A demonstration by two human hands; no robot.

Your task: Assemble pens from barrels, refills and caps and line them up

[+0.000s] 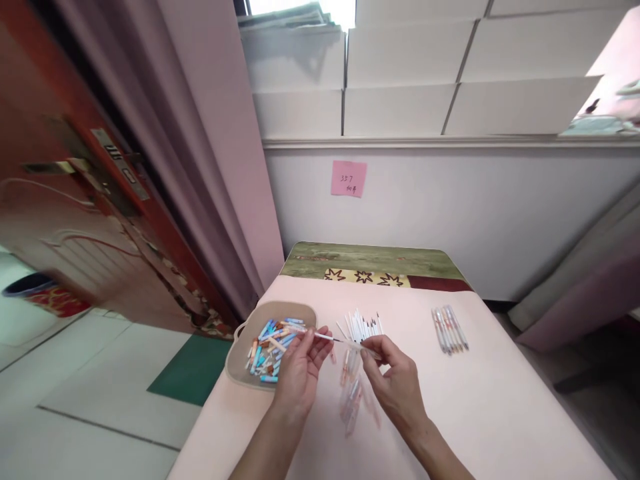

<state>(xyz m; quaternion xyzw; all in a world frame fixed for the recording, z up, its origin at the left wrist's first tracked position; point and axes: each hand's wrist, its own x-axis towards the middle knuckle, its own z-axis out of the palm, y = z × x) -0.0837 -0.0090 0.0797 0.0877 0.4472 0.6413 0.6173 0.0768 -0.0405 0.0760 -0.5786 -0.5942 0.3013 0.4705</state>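
In my left hand (303,363) is a thin white pen refill (325,337), pinched between thumb and fingers, its dark tip pointing right. My right hand (395,373) pinches a clear pen barrel (356,345) whose end meets the refill's tip; whether the tip is inside cannot be made out. Just behind the hands lies a bunch of white refills (357,325), some with dark tips. Nearer to me, several clear and pinkish pen barrels (352,403) rest on the cloth. Beside my left hand, a beige basket (237,363) holds many blue, orange and brown pen parts.
A row of pens (450,329) lies on the right side of the table, which a pale pink cloth (480,413) covers. The table's green patterned end (375,257) touches the wall, where a pink note (349,179) hangs. A red-brown door (75,167) stands at left.
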